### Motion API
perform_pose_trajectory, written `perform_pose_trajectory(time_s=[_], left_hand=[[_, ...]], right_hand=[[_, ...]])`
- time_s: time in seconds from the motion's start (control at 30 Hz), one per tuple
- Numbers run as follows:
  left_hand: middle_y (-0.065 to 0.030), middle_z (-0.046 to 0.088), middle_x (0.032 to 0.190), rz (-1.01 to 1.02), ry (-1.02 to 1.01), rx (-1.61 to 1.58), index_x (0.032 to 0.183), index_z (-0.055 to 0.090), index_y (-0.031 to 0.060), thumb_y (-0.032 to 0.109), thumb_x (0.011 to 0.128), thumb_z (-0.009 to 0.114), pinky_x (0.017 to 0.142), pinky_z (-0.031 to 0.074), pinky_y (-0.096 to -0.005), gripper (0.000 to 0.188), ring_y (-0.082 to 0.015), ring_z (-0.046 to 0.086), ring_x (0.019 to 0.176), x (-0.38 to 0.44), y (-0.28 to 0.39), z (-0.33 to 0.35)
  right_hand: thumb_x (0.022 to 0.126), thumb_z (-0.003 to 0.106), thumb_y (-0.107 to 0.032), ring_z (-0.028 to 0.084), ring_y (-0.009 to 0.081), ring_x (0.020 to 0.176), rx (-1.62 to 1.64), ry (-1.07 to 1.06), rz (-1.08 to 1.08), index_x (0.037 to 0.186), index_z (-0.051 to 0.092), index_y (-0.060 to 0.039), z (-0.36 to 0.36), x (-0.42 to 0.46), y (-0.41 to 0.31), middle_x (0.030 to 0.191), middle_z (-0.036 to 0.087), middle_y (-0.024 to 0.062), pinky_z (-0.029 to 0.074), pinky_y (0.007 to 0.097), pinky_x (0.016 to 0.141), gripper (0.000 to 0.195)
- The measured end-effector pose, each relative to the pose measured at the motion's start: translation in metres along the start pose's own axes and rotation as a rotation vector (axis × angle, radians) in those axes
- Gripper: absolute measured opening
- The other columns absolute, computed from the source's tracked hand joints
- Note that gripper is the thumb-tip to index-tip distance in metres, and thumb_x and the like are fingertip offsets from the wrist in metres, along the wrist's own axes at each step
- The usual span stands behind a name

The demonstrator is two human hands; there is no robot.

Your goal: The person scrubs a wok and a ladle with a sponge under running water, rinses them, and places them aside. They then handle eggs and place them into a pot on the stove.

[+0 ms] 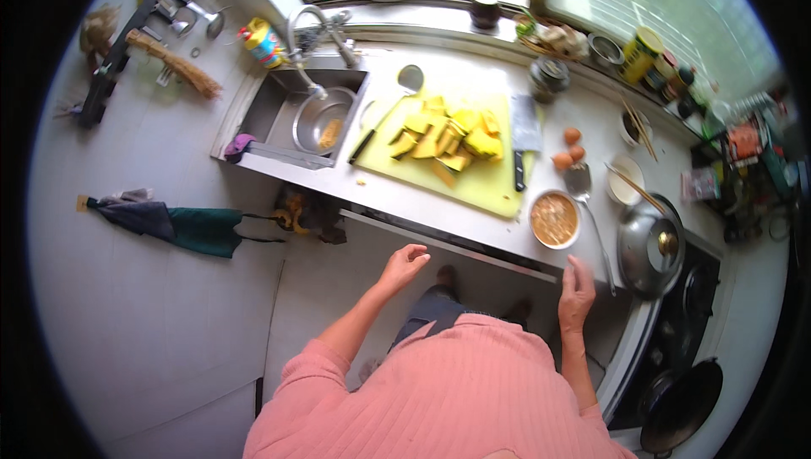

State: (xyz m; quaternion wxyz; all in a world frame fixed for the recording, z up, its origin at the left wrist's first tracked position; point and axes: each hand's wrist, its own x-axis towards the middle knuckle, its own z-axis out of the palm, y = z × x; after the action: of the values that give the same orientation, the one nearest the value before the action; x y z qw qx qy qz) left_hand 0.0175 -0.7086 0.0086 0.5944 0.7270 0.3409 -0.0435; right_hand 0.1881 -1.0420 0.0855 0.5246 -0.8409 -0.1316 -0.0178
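My left hand (pixel 402 270) hangs in the air before the counter's front edge, fingers loosely bent around nothing. Just below a white bowl of brownish, chunky food (pixel 555 219), my right hand (pixel 575 297) is raised with nothing in it, its fingertips blurred. Chunks of yellow-fleshed pumpkin (pixel 437 135) with dark rind lie heaped on a yellow-green cutting board (pixel 488 196). A cleaver (pixel 526 126) rests along the board's right side, its black handle towards me. At the left side lies a black-handled ladle or turner (pixel 380 123).
Three brown eggs (pixel 572 135), a metal spatula (pixel 592 205), a pale bowl with chopsticks (pixel 624 177) and a glass pan lid (pixel 649 256) occupy the right. The sink (pixel 269 113) holds a metal pot (pixel 313 118). A wok (pixel 684 408) sits by the stove (pixel 675 319).
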Motion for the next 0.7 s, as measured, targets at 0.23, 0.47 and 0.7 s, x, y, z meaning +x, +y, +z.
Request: perform_pose_trajectory(time_s=[0.23, 0.47, 0.7], left_hand=[[-0.0071, 0.067, 0.102, -0.138, 0.159, -0.25, 0.119, 0.061, 0.0, 0.019, 0.09, 0.066, 0.082, 0.05, -0.0264, 0.035, -0.0128, 0.063, 0.09, -0.001, -0.028, -0.079], [-0.0039, 0.068, 0.1, -0.189, 0.47, -0.454, 0.119, 0.061, 0.0024, 0.018, 0.091, 0.066, 0.077, 0.049, -0.0224, 0.032, -0.0099, 0.064, 0.09, -0.028, -0.06, -0.141], [-0.0004, 0.066, 0.094, -0.125, 0.732, -0.604, 0.116, 0.062, 0.004, 0.014, 0.09, 0.066, 0.066, 0.045, -0.0194, 0.028, -0.0059, 0.061, 0.079, -0.025, -0.073, -0.254]], right_hand=[[0.084, 0.062, 0.005, 0.063, 0.0287, 0.096, 0.025, -0.254, -0.283, 0.102, 0.067, -0.0021, 0.094, 0.021, -0.081, 0.101, 0.067, 0.0126, 0.05, 0.0351, 0.085, 0.02], [0.083, 0.063, 0.003, 0.063, 0.0284, 0.097, 0.133, -0.433, -0.328, 0.103, 0.067, -0.0024, 0.176, 0.054, -0.081, 0.101, 0.067, 0.0137, 0.049, 0.0349, 0.086, 0.021], [0.082, 0.065, 0.002, 0.063, 0.028, 0.096, 0.212, -0.461, -0.375, 0.103, 0.068, -0.0031, 0.265, 0.084, -0.155, 0.1, 0.067, 0.0131, 0.049, 0.035, 0.085, 0.022]])
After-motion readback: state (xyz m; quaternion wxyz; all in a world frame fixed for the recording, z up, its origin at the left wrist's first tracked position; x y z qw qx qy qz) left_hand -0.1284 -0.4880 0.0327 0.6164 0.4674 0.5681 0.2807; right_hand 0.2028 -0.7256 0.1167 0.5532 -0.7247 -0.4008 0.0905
